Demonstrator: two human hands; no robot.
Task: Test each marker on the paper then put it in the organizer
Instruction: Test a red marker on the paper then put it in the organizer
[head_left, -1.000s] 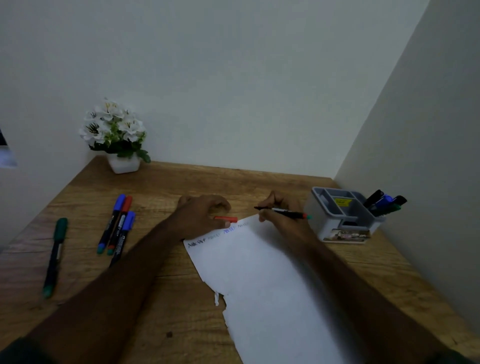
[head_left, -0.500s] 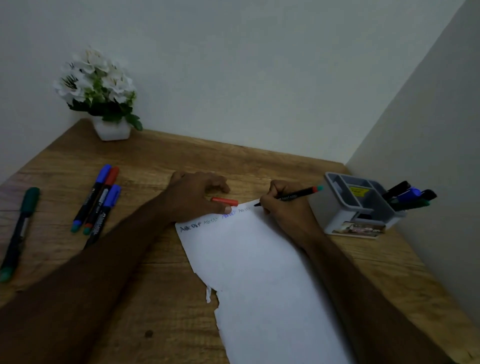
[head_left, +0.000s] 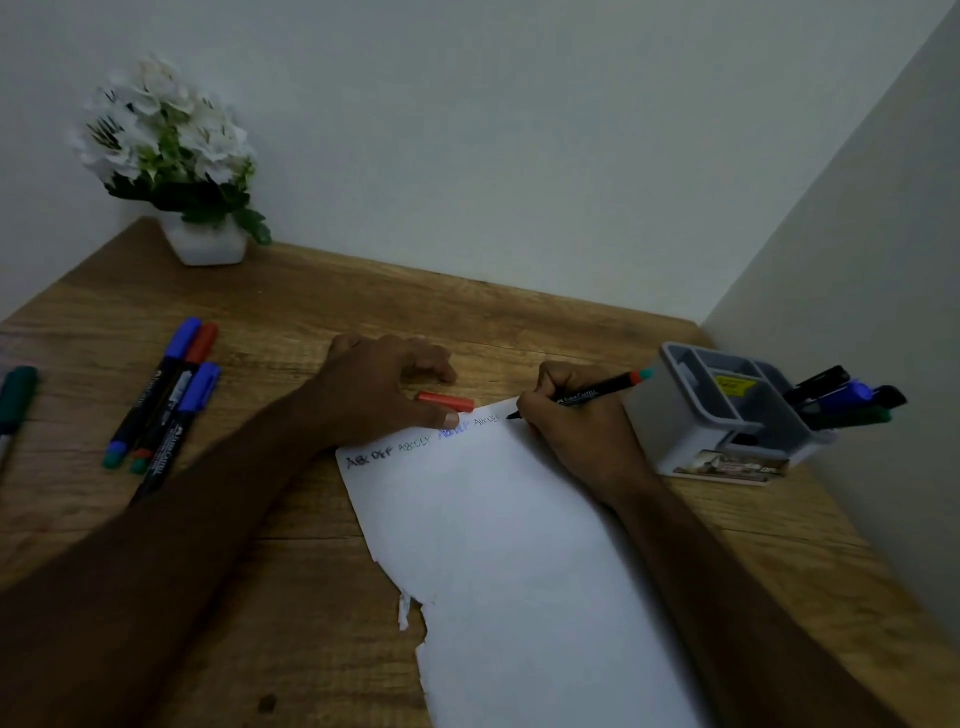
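Fingers of the right hand are curled tightly around a slim black marker with a red-and-teal end, its tip pressed to the far edge of the torn white sheet of paper, just right of the last faint scrawl. A second ago this marker lay flatter in the hand with its tip off the sheet; it has since swung into a writing angle and come down, so the test stroke for this marker is, by the look of it, just starting. The left hand stays spread on the wooden tabletop, thumb pinning the paper's top edge, with a small red marker cap beside the thumb; whether the fingers actually hold the cap cannot be told.

Four groups of test letters already run along the paper's top edge. Over by the right wall, the grey plastic organizer already holds several dark markers in its far compartment. Still waiting at the left are three markers in a cluster and a green marker at the frame edge, so the task seems roughly half done. Once this stroke shows, the cap must go back on before the marker joins the organizer. A pot of white flowers sits in the far corner.
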